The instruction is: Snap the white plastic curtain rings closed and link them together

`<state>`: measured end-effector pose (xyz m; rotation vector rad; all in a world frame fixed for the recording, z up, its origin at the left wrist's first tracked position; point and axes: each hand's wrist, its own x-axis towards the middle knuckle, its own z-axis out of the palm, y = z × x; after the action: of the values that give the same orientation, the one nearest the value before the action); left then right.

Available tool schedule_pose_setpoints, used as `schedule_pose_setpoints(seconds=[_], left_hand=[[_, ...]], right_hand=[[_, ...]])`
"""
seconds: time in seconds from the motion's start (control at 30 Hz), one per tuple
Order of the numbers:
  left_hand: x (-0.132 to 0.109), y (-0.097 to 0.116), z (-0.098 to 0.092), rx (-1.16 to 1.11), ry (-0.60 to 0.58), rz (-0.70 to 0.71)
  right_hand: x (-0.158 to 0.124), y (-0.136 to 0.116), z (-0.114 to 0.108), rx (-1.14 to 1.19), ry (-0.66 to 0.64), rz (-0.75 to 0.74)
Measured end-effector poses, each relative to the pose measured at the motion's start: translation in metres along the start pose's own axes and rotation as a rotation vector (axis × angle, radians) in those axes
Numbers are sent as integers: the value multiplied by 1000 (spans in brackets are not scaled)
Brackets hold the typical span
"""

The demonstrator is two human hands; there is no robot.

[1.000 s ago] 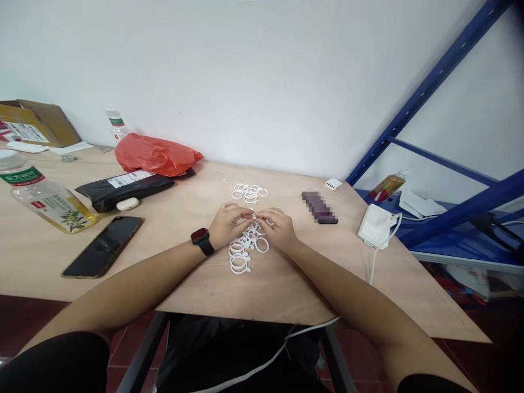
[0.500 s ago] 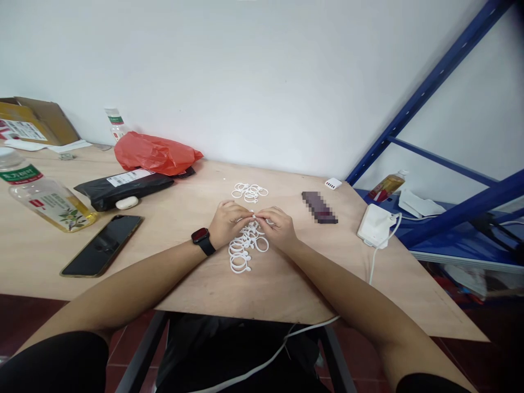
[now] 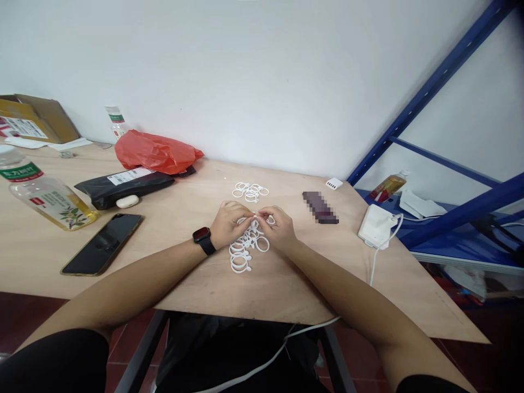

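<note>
My left hand [image 3: 230, 222] and my right hand [image 3: 279, 226] meet fingertip to fingertip over the middle of the table. Both are closed in a pinch on a small white ring [image 3: 271, 220], part of which shows between the right thumb and fingers. Most of that ring is hidden by the fingers. Right below the hands, a row of linked or overlapping white rings [image 3: 239, 265] with small round knobs runs toward the front edge. Beyond the fingertips, a loose cluster of similar white rings [image 3: 250, 191] lies on the wood.
On the left are a phone [image 3: 103, 244], a drink bottle [image 3: 51, 199], a white earbud case [image 3: 127, 201], a black parcel [image 3: 123, 188] and a red plastic bag [image 3: 158, 151]. To the right are a blurred dark item [image 3: 320, 208], a white charger [image 3: 374, 225] with cable, and a blue rack [image 3: 434, 60].
The hands stay nearly in place, still pinching. A loop of white ring now shows within the right hand's fingers, where it was not visible before. The view has shifted slightly.
</note>
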<state>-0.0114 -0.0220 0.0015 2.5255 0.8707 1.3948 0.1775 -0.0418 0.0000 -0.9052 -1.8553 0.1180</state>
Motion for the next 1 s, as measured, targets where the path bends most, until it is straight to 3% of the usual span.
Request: schedule_pose_setpoints(seconds=[0.2, 0.43, 0.57, 0.7, 0.83, 1.0], left_hand=[[-1, -5, 0, 144, -90, 12], [-5, -6, 1, 121, -218, 70], [-4, -5, 0, 104, -237, 40], [-4, -6, -1, 84, -245, 36], [-4, -6, -1, 74, -235, 46], [-3, -7, 0, 65, -240, 41]], right_hand=[[4, 19, -6, 50, -62, 205], [26, 76, -8, -138, -283, 415], [43, 102, 0, -332, -469, 353], [53, 109, 7, -439, -589, 273], [52, 104, 4, -498, -586, 293], [39, 103, -13, -530, -510, 449]])
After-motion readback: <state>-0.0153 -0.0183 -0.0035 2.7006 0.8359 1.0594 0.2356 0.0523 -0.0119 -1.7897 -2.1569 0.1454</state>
